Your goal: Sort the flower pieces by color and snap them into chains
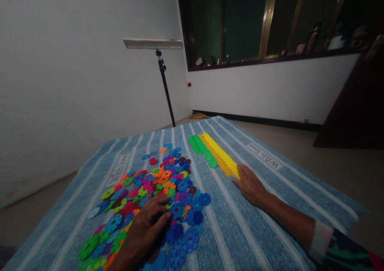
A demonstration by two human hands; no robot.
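Note:
My left hand point(150, 223) rests over a loose pile of colourful plastic flower-shaped discs point(163, 176). Its fingers are bent, with the thumb apart from them, and I see nothing held between them. My right hand point(250, 185) is closed on the near end of a row of overlapping yellow flower discs point(220, 151), thumb on the left side; the disc under its fingers is mostly hidden. Beside that row lie an orange-yellow row point(220, 164), a light green row point(209, 157) and a short darker green row point(194, 144).
A blue-and-white striped cloth point(228, 219) covers the table. Behind it a black stand point(167, 91) carries a flat lamp panel point(153, 44) near the white wall. A window sill point(240, 63) with bottles and cups runs along the back; a dark panel point(345, 107) stands at right.

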